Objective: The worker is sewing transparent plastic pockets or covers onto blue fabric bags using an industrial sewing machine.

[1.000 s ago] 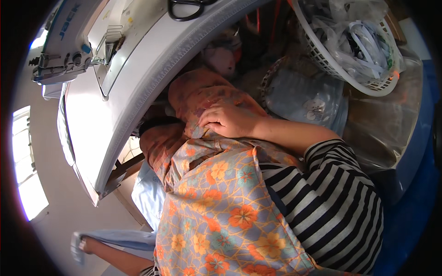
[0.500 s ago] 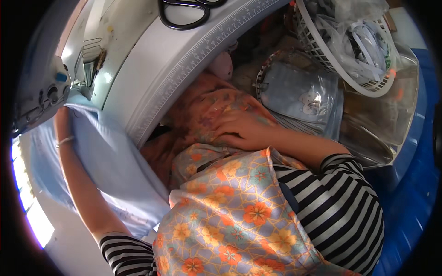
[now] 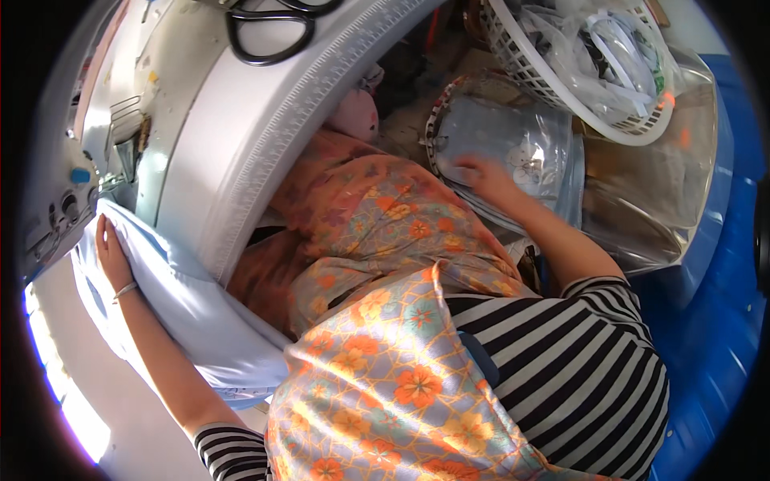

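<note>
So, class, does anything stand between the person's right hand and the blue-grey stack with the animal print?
Nothing visible does: the blurred right hand is over the blue-grey stack, though contact is unclear. The white basket sits beyond, to the upper right, not between them.

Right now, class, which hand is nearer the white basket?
Right: the right hand is below and left of the white basket; the left hand is farther left, on blue cloth.

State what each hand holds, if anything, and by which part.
The left hand rests on the blue cloth's end near the sewing machine; gripping cannot be told. The right hand, blurred over the bear-print stack, holds nothing visible.
</note>
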{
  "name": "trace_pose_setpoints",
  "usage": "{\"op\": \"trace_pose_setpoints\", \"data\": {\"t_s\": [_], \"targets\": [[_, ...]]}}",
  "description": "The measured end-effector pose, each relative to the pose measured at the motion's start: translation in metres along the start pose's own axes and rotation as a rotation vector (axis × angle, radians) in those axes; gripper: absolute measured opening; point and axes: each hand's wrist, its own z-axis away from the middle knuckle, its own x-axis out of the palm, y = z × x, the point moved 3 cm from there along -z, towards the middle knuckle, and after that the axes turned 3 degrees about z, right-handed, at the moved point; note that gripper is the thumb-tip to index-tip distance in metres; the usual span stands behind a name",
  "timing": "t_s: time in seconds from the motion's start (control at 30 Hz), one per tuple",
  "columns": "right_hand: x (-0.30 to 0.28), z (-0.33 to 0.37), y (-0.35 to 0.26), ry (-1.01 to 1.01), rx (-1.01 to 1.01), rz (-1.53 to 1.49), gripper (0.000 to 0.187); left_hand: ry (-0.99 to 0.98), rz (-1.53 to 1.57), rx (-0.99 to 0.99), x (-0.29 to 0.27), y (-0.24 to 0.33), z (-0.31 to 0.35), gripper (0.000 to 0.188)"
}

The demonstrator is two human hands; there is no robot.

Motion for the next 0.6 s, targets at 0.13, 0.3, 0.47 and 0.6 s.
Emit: {"op": "trace_pose_setpoints", "data": {"t_s": [0.13,0.3,0.47,0.6], "targets": [[0.004,0.055,0.128,-0.016,0.433,0.117,0.024,-0.017,-0.038,-0.017,-0.006,-0.029,-0.013,0.041],[0.050,0.065,0.165,-0.004,0.325,0.136,0.027,-0.038,-0.148,0.019,-0.020,-0.048,-0.019,0.042],[-0.011,0.044,0.214,0.219,0.315,0.665,0.049,-0.063,-0.226,-0.010,-0.028,-0.052,-0.018,0.043],[-0.057,0.051,0.274,0.304,0.734,0.516,0.052,-0.072,-0.249,-0.048,-0.032,-0.059,-0.023,0.044]]}}
